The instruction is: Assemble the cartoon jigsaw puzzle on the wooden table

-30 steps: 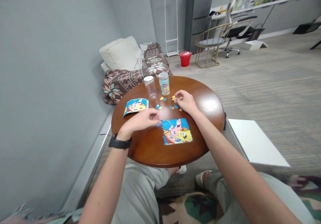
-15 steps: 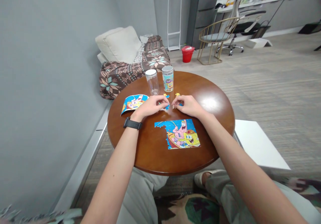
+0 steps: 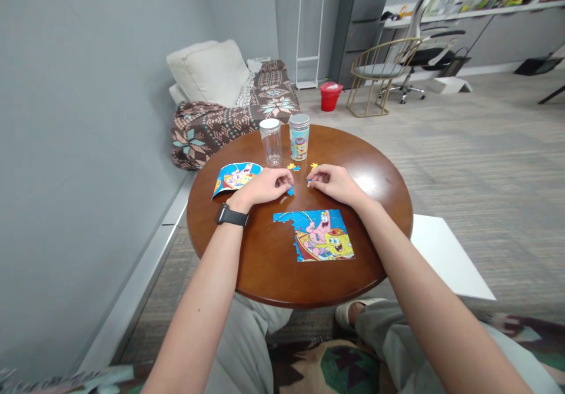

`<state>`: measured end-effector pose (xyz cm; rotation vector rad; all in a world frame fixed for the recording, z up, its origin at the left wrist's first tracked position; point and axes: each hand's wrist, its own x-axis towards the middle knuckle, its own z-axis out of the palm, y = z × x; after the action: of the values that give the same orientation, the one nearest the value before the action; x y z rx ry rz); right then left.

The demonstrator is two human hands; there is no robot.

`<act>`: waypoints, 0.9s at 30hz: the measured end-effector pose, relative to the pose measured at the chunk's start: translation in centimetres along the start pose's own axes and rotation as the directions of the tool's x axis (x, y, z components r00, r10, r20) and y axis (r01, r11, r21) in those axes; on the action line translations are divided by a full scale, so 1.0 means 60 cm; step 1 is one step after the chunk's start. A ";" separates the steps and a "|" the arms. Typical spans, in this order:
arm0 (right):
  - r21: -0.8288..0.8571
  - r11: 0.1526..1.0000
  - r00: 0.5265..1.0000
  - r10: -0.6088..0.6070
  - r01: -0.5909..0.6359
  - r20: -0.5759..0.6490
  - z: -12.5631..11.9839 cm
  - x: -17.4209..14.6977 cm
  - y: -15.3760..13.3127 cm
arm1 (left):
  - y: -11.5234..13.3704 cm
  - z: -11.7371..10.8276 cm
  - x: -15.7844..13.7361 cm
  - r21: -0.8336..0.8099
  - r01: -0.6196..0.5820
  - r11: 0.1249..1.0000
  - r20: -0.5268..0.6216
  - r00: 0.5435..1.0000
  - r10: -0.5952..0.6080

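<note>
A partly joined jigsaw puzzle (image 3: 324,238) lies flat on the round wooden table (image 3: 265,270), its left side ragged. Beyond it, my left hand (image 3: 268,185) is closed in a pinch, with a blue puzzle piece (image 3: 290,191) at its fingertips. My right hand (image 3: 334,182) pinches another small puzzle piece (image 3: 309,182), mostly covered by the fingers. Loose yellow and blue pieces (image 3: 296,168) lie just past the hands. To the left, a curled picture sheet (image 3: 236,176) shows the same cartoon scene.
At the table's far side stand a clear jar with a white lid (image 3: 272,143) and a printed jar with a silver lid (image 3: 299,138). A cloth-covered sofa (image 3: 229,123), a red bin (image 3: 330,96) and a gold-framed chair (image 3: 379,71) are farther back.
My hands have drawn slightly apart. The blue piece at my left fingertips sits a little lower and farther left. The camera view has shifted slightly.
</note>
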<state>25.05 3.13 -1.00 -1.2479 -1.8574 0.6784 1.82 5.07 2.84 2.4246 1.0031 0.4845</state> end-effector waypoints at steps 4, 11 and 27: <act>0.065 0.997 0.999 0.032 -0.033 0.016 -0.002 0.002 -0.005 | -0.005 -0.002 0.001 0.060 -0.033 0.998 -0.016 0.999 0.034; -0.077 0.976 0.979 -0.199 0.202 0.048 -0.002 -0.003 -0.009 | 0.002 0.003 0.006 0.092 -0.056 0.994 -0.058 0.996 0.062; -0.247 0.913 0.848 0.165 -0.325 -0.504 -0.035 -0.005 0.016 | -0.010 0.006 0.006 0.098 -0.032 0.995 -0.003 0.999 0.033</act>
<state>27.37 3.26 -0.67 -1.7160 -1.4379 0.1600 1.87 5.61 2.25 2.5312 1.0127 0.4620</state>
